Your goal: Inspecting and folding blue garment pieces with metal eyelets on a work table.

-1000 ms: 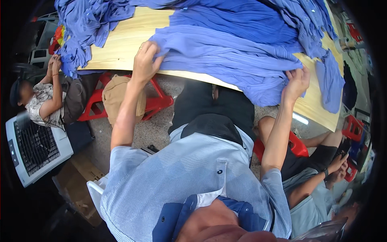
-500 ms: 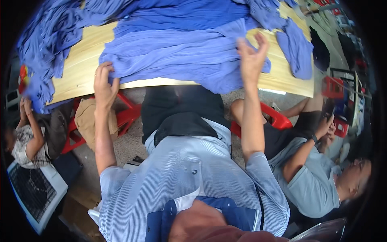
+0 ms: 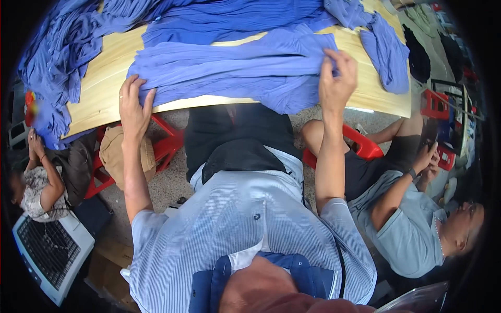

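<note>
Pleated periwinkle-blue cloth (image 3: 224, 68): lay near, on the pale wooden table (image 3: 94, 107);
Your left hand (image 3: 133, 111): thumb and fingers stood apart at its left end;
Your right hand (image 3: 337, 84): met its right end; whether it pinched was unclear;
Smoothing: light, even outward tension probably served best

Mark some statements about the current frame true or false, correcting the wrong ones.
1. The left hand is at the left end of the nearest light-blue cloth. True.
2. The right hand hangs below the table. False: the right hand is at that cloth's right end.
3. Darker blue cloth lies beyond it. True.
4. The stool beside the right forearm is green. False: the stool is red.
</note>
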{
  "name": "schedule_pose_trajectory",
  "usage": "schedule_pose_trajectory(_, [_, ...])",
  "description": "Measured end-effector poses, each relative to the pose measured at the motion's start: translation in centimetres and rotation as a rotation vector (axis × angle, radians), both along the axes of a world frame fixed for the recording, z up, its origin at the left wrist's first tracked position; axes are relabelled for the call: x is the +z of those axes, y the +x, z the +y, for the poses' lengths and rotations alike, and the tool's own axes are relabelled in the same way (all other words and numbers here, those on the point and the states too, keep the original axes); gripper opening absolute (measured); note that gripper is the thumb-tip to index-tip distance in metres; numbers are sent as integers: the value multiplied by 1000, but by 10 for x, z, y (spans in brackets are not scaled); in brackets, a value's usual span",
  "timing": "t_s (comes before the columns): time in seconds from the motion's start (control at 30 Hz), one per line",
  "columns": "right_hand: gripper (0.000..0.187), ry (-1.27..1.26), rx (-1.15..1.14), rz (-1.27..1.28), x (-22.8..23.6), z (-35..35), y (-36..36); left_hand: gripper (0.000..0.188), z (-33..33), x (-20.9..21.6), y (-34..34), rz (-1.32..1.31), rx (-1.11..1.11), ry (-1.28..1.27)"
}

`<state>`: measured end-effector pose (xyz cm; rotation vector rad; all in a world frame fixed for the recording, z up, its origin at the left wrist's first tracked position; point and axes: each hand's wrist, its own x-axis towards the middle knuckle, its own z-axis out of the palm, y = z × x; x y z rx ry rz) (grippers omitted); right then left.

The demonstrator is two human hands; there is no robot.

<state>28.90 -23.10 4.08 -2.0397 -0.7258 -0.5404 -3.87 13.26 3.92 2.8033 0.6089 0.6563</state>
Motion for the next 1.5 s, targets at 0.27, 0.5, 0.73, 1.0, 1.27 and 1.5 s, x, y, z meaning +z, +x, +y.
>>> schedule_pose_trajectory(0.27, [36, -225, -46, -140, 1, 6, -17, 58, 9, 15, 4, -64, 132, -32])
schedule_pose_trajectory(0.5, [70, -629, 193, -123, -22, 42, -30, 88, 4, 9, 48, 204, 452, -27])
schedule_pose_trajectory(0.73, [76, -655, 237, -171, 2, 70, -37, 59, -12, 9, 38, 80, 498, -140])
schedule_pose_trajectory(1.0, [82, -528, 410, -94, -26, 146, -115, 30, 5, -14, 21, -406, 300, -650])
schedule_pose_trajectory(1.27, [85, -430, 527, -79, -25, 153, -133, 24, -4, 37, 2, -682, 316, -1101])
schedule_pose_trajectory(1.5, [74, 419, 888, 797, 25, 129, -94, 21, -81, 111, 95, -485, 117, -589])
